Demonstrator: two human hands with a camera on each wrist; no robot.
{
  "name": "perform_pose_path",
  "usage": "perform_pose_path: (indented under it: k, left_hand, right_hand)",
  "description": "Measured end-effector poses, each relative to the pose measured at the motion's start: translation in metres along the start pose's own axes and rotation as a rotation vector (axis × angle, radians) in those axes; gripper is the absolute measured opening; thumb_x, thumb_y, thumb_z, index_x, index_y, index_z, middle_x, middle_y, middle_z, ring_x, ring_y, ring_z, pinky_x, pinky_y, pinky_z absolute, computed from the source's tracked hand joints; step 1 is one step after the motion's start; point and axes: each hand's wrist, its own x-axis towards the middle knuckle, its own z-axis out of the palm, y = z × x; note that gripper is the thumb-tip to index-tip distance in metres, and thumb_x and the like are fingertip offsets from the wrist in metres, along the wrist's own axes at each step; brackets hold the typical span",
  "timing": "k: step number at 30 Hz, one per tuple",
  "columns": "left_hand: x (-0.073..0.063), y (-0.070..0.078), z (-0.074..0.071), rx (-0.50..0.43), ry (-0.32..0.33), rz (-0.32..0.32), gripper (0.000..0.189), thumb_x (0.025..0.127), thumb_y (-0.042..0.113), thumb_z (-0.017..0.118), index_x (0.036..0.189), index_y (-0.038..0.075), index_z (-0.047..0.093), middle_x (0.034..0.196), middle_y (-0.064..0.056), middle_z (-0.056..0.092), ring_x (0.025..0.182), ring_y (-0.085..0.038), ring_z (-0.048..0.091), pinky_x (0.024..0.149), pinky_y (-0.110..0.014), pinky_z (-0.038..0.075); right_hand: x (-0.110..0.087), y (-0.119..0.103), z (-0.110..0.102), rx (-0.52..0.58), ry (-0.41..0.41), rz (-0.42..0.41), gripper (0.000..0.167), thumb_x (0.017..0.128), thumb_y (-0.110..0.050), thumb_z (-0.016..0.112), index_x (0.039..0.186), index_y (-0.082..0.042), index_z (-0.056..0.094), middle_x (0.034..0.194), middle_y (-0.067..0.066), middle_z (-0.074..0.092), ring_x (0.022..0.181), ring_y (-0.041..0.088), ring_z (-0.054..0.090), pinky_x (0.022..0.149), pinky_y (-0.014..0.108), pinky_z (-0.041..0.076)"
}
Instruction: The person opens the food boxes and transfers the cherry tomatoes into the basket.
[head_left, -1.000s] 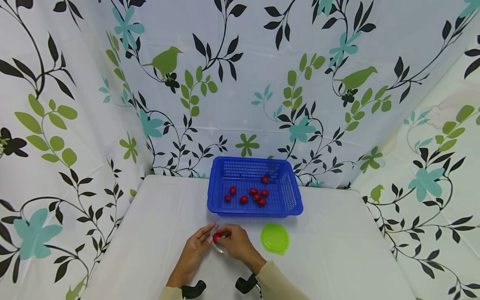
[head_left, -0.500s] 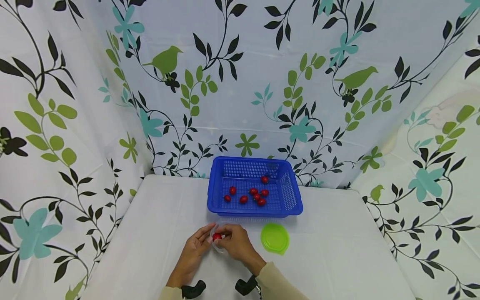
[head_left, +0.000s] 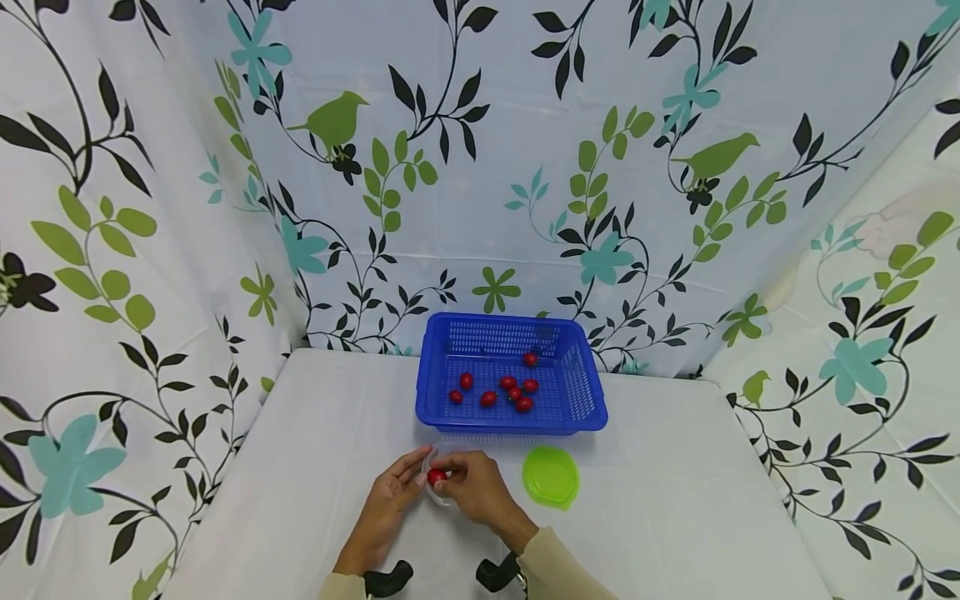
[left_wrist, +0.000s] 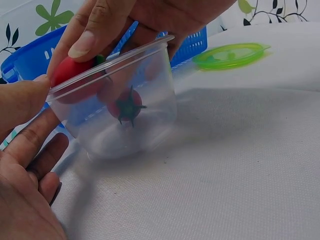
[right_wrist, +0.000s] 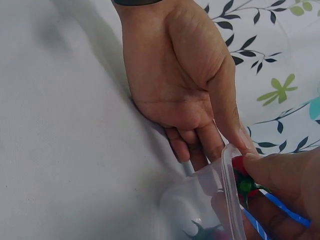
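Observation:
My left hand (head_left: 388,500) holds a clear plastic tub (left_wrist: 155,95) by its rim, the thumb over the edge and the fingers against the outside. The tub leans over the white cloth. Between thumb and fingers, my right hand (head_left: 480,490) pinches a red cherry tomato (left_wrist: 75,77) at the tub's mouth. Another cherry tomato (left_wrist: 127,106), its green calyx showing, is inside the tub in the left wrist view. The right wrist view shows the pinched tomato's green calyx (right_wrist: 246,186) just at the rim, partly covered by the right thumb.
A blue plastic basket (head_left: 510,423) with several cherry tomatoes stands behind the hands, by the patterned curtain (head_left: 480,208). To the right of the right hand, a bright green round lid (head_left: 551,477) lies flat on the white-covered table (head_left: 675,500).
My right wrist has shifted slightly to the right, and the pinched cherry tomato has moved a tiny bit with it. The left hand keeps its hold on the tub.

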Motion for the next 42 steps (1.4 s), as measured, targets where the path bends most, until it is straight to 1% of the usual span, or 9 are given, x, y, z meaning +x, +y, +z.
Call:
perform_pose_path:
  k: [2, 4, 9, 15, 18, 22, 27, 34, 42]
  left_hand:
    - [0.001, -0.001, 0.000, 0.001, 0.001, -0.001, 0.053, 0.106, 0.022, 0.067, 0.156, 0.018, 0.052, 0.165, -0.002, 0.050, 0.162, -0.022, 0.030, 0.121, -0.020, 0.038]
    - [0.001, -0.002, -0.001, 0.002, 0.000, 0.001, 0.053, 0.105, 0.022, 0.067, 0.156, 0.017, 0.053, 0.164, -0.002, 0.051, 0.162, -0.023, 0.030, 0.117, -0.014, 0.039]
    - [0.002, -0.003, -0.001, -0.001, -0.004, 0.018, 0.052, 0.105, 0.019, 0.067, 0.156, 0.016, 0.053, 0.164, -0.004, 0.051, 0.162, -0.024, 0.029, 0.108, -0.006, 0.038]
    - [0.003, -0.004, -0.001, -0.003, -0.006, 0.024, 0.051, 0.106, 0.017, 0.065, 0.156, 0.015, 0.052, 0.165, -0.006, 0.050, 0.162, -0.025, 0.030, 0.108, -0.005, 0.039]
    - [0.003, -0.004, -0.001, -0.005, -0.001, 0.018, 0.051, 0.106, 0.015, 0.065, 0.156, 0.014, 0.052, 0.165, -0.006, 0.049, 0.162, -0.025, 0.030, 0.107, -0.005, 0.039]
    - [0.003, -0.004, 0.000, -0.001, 0.001, 0.017, 0.051, 0.107, 0.013, 0.064, 0.156, 0.014, 0.052, 0.166, -0.007, 0.048, 0.162, -0.026, 0.030, 0.106, -0.004, 0.039]
    - [0.003, -0.003, 0.000, 0.004, 0.005, 0.013, 0.051, 0.107, 0.014, 0.064, 0.156, 0.014, 0.052, 0.166, -0.006, 0.048, 0.162, -0.025, 0.030, 0.106, -0.004, 0.039]
    - [0.002, 0.000, 0.000, -0.007, 0.003, 0.016, 0.051, 0.107, 0.009, 0.062, 0.157, 0.012, 0.050, 0.166, -0.009, 0.047, 0.162, -0.026, 0.031, 0.107, -0.005, 0.040]
    - [0.001, 0.000, 0.001, 0.002, 0.006, 0.012, 0.050, 0.107, 0.011, 0.062, 0.156, 0.013, 0.051, 0.165, -0.007, 0.049, 0.162, -0.024, 0.030, 0.107, -0.004, 0.039]
  right_hand:
    - [-0.001, -0.001, -0.002, -0.013, 0.004, -0.014, 0.028, 0.090, -0.007, 0.084, 0.117, -0.012, 0.081, 0.108, 0.000, 0.080, 0.089, 0.010, 0.068, 0.075, 0.021, 0.055]
    - [-0.003, -0.002, -0.004, -0.025, 0.008, -0.025, 0.028, 0.090, -0.007, 0.083, 0.118, -0.013, 0.081, 0.109, -0.001, 0.081, 0.090, 0.010, 0.068, 0.077, 0.021, 0.056]
    - [-0.006, -0.005, -0.010, -0.049, 0.012, -0.044, 0.029, 0.091, -0.006, 0.082, 0.119, -0.013, 0.081, 0.110, 0.000, 0.081, 0.095, 0.014, 0.072, 0.081, 0.024, 0.058]
    - [-0.007, -0.007, -0.016, -0.078, 0.015, -0.060, 0.029, 0.092, -0.004, 0.081, 0.120, -0.013, 0.081, 0.109, 0.001, 0.081, 0.098, 0.017, 0.072, 0.084, 0.030, 0.059]
    - [-0.007, -0.008, -0.020, -0.073, 0.014, -0.049, 0.029, 0.093, -0.006, 0.080, 0.121, -0.014, 0.081, 0.110, -0.001, 0.080, 0.100, 0.019, 0.071, 0.085, 0.031, 0.059]
    - [-0.008, -0.009, -0.026, -0.067, 0.015, -0.031, 0.029, 0.094, -0.009, 0.080, 0.123, -0.014, 0.080, 0.112, -0.002, 0.080, 0.103, 0.021, 0.070, 0.083, 0.026, 0.056]
    - [-0.008, -0.013, -0.033, -0.059, 0.019, -0.035, 0.030, 0.094, -0.009, 0.080, 0.123, -0.016, 0.080, 0.113, -0.002, 0.080, 0.103, 0.020, 0.070, 0.080, 0.025, 0.056]
    - [-0.007, -0.019, -0.041, -0.042, 0.022, -0.026, 0.027, 0.098, -0.012, 0.076, 0.124, -0.018, 0.080, 0.116, -0.003, 0.080, 0.109, 0.025, 0.068, 0.084, 0.032, 0.057]
    - [-0.006, -0.029, -0.052, -0.046, 0.031, -0.001, 0.029, 0.100, -0.012, 0.074, 0.127, -0.021, 0.079, 0.120, -0.003, 0.078, 0.113, 0.024, 0.066, 0.092, 0.042, 0.060]
